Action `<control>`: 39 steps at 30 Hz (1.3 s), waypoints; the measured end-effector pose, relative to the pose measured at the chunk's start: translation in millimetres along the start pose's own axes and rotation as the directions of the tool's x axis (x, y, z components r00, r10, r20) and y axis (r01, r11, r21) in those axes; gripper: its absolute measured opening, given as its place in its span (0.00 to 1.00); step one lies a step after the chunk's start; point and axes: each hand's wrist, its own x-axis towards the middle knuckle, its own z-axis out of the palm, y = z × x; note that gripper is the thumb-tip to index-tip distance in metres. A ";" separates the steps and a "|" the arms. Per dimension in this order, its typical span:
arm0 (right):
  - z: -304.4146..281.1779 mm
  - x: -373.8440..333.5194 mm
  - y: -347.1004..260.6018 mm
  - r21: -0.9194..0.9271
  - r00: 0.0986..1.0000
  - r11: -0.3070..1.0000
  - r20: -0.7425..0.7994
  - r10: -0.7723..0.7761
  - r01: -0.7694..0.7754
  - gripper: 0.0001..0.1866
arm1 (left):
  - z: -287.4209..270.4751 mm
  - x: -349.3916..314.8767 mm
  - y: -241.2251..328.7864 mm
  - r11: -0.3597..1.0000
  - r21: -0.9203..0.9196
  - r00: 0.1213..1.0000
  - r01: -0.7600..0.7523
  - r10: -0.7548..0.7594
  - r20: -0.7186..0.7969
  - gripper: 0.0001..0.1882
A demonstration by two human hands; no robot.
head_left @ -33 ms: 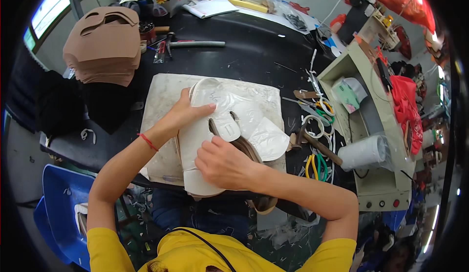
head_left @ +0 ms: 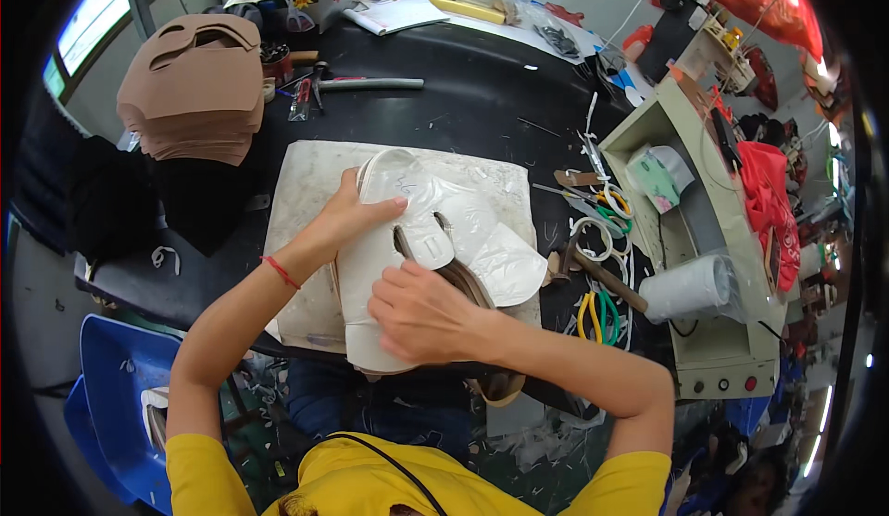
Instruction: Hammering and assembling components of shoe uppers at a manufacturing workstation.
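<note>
A stack of white shoe-upper pieces [head_left: 421, 192] with cut-out slots lies on a pale worn board [head_left: 306, 182]. Its top has a glossy, clear-looking layer with a handwritten mark. My left hand [head_left: 356, 215] clasps the stack's upper left edge, thumb on top and fingers wrapped behind it. Lower down, my right hand [head_left: 421, 312] rests on the pieces with its fingers curled in; whatever they may hold is hidden. Brown layered edges [head_left: 470, 283] show beside its knuckles, between the two arms of the stack.
Brown cut pieces [head_left: 190, 81] are piled at the left. A hammer [head_left: 370, 83] lies beyond the board. On the right are scissors [head_left: 588, 317], a wooden-handled hammer [head_left: 607, 280], a plastic-wrapped white roll [head_left: 685, 289] and a cream machine frame [head_left: 722, 354]. A blue chair [head_left: 116, 358] stands lower left.
</note>
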 end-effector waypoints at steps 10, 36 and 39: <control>10.9 -96.9 -94.4 0.559 0.563 0.463 0.008 0.826 -0.688 0.09 | -1.1 11.1 -17.4 0.991 -0.129 0.979 0.040 -0.065 -0.195 0.37; -37.7 -10.9 -9.4 0.144 0.816 0.829 0.330 0.474 -0.540 0.34 | -21.5 -110.8 -44.9 0.956 -0.036 0.872 -0.290 0.249 -0.422 0.21; -35.0 -12.2 -13.0 0.117 0.837 0.859 0.322 0.442 -0.499 0.33 | -17.6 -122.0 -42.7 0.954 -0.090 0.904 -0.287 0.239 -0.356 0.18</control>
